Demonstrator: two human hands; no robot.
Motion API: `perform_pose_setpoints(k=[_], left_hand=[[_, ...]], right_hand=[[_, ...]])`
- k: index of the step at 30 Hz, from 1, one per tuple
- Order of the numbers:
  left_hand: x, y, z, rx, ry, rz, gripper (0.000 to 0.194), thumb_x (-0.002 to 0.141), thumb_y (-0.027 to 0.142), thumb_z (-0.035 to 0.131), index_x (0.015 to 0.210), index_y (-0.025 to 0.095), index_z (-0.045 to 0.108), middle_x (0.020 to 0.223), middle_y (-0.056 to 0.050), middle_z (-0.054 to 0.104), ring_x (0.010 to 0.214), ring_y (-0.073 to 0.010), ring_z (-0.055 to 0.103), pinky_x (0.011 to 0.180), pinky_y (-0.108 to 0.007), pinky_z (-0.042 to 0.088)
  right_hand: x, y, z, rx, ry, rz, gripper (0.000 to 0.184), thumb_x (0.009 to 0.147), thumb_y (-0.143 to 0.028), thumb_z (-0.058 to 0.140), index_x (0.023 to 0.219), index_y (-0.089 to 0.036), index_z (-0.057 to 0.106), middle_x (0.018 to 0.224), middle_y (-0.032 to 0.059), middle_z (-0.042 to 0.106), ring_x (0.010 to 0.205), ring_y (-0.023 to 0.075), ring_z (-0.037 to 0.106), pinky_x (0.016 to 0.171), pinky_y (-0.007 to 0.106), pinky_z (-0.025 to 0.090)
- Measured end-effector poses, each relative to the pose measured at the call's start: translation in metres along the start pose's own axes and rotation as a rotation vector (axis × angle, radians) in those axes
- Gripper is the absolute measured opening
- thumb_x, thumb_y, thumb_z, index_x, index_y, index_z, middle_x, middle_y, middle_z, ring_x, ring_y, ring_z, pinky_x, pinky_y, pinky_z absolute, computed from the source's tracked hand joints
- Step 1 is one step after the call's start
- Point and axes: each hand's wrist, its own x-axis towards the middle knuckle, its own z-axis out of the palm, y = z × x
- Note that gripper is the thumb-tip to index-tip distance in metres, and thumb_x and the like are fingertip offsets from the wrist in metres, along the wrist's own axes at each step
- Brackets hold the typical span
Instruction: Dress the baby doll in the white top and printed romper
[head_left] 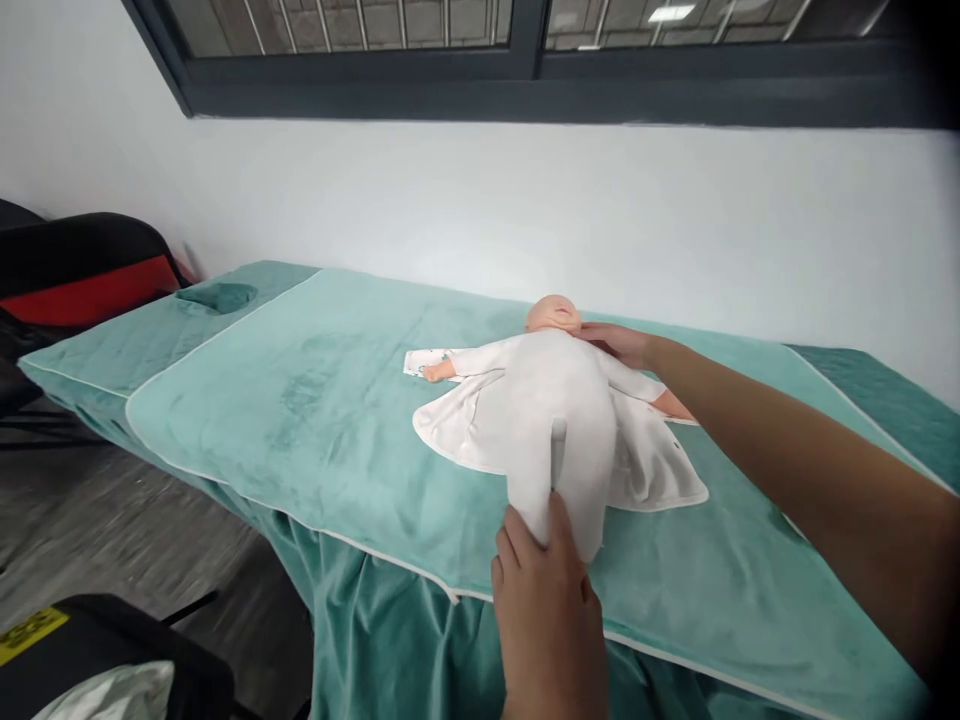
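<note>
A baby doll (pixel 553 400) in a white garment lies on its back on a teal padded table (pixel 315 420), head toward the wall. My left hand (pixel 547 590) is closed around the doll's covered legs at the near end. My right hand (pixel 622 343) reaches across from the right and rests at the doll's neck and shoulder, just beside the head (pixel 553 314), fingers extended. The doll's left arm (pixel 450 367) stretches out sideways over a small patterned cloth (pixel 424 360). The white garment spreads out flat on both sides of the body.
A teal blanket with white piping covers the table and hangs over the near edge. A white wall and dark window frame (pixel 525 90) lie behind. A black and red chair (pixel 82 275) stands at far left. A dark bag (pixel 112 660) sits on the floor at lower left.
</note>
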Motion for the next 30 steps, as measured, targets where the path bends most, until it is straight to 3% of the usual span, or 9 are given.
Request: perform_pose_setpoints(k=[3, 6, 8, 11, 15, 19, 21, 26, 30], left_hand=[[-0.004, -0.004, 0.009, -0.064, 0.036, 0.006, 0.081, 0.071, 0.008, 0.068, 0.144, 0.035, 0.047, 0.132, -0.015, 0.052, 0.107, -0.0343, 0.057, 0.084, -0.046, 0.050], [-0.009, -0.016, 0.020, -0.141, 0.153, 0.062, 0.078, 0.079, 0.016, 0.067, 0.149, 0.033, 0.039, 0.138, -0.016, 0.052, 0.108, -0.0340, 0.060, 0.082, -0.047, 0.053], [-0.012, -0.026, 0.025, -0.192, 0.217, 0.097, 0.070, 0.087, 0.023, 0.061, 0.152, 0.031, 0.035, 0.139, -0.018, 0.053, 0.108, -0.0332, 0.062, 0.080, -0.047, 0.055], [-0.015, -0.041, 0.024, -0.301, 0.199, 0.124, 0.067, 0.092, 0.032, 0.057, 0.154, 0.029, 0.033, 0.142, -0.018, 0.054, 0.112, -0.0339, 0.063, 0.083, -0.049, 0.057], [-0.012, -0.058, 0.009, -0.460, 0.121, 0.163, 0.054, 0.096, 0.034, 0.052, 0.149, 0.028, 0.041, 0.140, -0.015, 0.058, 0.115, -0.0298, 0.064, 0.089, -0.046, 0.059], [0.017, -0.076, -0.008, -0.545, 0.138, 0.241, 0.030, 0.100, 0.029, 0.049, 0.128, 0.026, 0.059, 0.124, -0.009, 0.067, 0.113, -0.0224, 0.064, 0.095, -0.040, 0.056], [0.044, -0.083, -0.014, -0.474, 0.198, 0.326, 0.025, 0.100, 0.026, 0.049, 0.121, 0.025, 0.063, 0.122, -0.007, 0.067, 0.114, -0.0216, 0.061, 0.099, -0.041, 0.053], [0.134, -0.082, -0.022, -0.182, 0.272, 0.458, 0.026, 0.099, 0.021, 0.046, 0.114, 0.020, 0.067, 0.118, -0.007, 0.068, 0.112, -0.0233, 0.057, 0.099, -0.041, 0.049], [0.199, -0.071, -0.019, 0.042, 0.291, 0.364, 0.027, 0.094, 0.023, 0.054, 0.117, 0.018, 0.066, 0.126, -0.013, 0.064, 0.120, -0.0321, 0.053, 0.092, -0.046, 0.048]], right_hand=[[0.010, 0.000, -0.002, -0.329, 0.224, 0.000, 0.061, 0.086, -0.055, 0.065, 0.136, -0.023, 0.057, 0.131, 0.0129, 0.067, 0.110, 0.0319, 0.067, 0.091, 0.044, 0.056], [0.012, -0.003, 0.002, -0.773, 0.503, -0.089, 0.081, 0.086, -0.070, 0.056, 0.148, -0.020, 0.044, 0.121, 0.0151, 0.069, 0.104, 0.0351, 0.066, 0.091, 0.049, 0.050], [0.011, -0.006, 0.012, -0.919, 0.624, -0.243, 0.077, 0.090, -0.070, 0.046, 0.149, -0.020, 0.042, 0.116, 0.0141, 0.069, 0.101, 0.0338, 0.065, 0.090, 0.048, 0.048], [0.011, -0.016, 0.041, -0.924, 0.676, -0.471, 0.057, 0.096, -0.058, 0.041, 0.135, -0.019, 0.054, 0.122, 0.0150, 0.064, 0.103, 0.0299, 0.063, 0.089, 0.043, 0.048], [0.028, -0.037, 0.089, -0.961, 0.516, -0.587, 0.043, 0.095, -0.046, 0.049, 0.124, -0.018, 0.061, 0.128, 0.0137, 0.061, 0.115, 0.0290, 0.058, 0.098, 0.042, 0.044], [0.053, -0.051, 0.133, -1.189, 0.073, -0.501, 0.045, 0.094, -0.049, 0.051, 0.128, -0.020, 0.059, 0.132, 0.0128, 0.060, 0.118, 0.0311, 0.056, 0.090, 0.040, 0.046], [0.063, -0.052, 0.150, -1.305, -0.050, -0.449, 0.044, 0.093, -0.051, 0.051, 0.124, -0.020, 0.061, 0.127, 0.0136, 0.062, 0.111, 0.0314, 0.058, 0.082, 0.038, 0.046], [0.076, -0.055, 0.160, -1.338, -0.160, -0.359, 0.034, 0.089, -0.045, 0.057, 0.117, -0.025, 0.063, 0.114, 0.0083, 0.069, 0.094, 0.0266, 0.064, 0.072, 0.033, 0.042], [0.071, -0.059, 0.137, -1.182, -0.005, -0.422, 0.036, 0.091, -0.051, 0.054, 0.118, -0.028, 0.064, 0.115, 0.0049, 0.071, 0.096, 0.0258, 0.064, 0.074, 0.033, 0.042]])
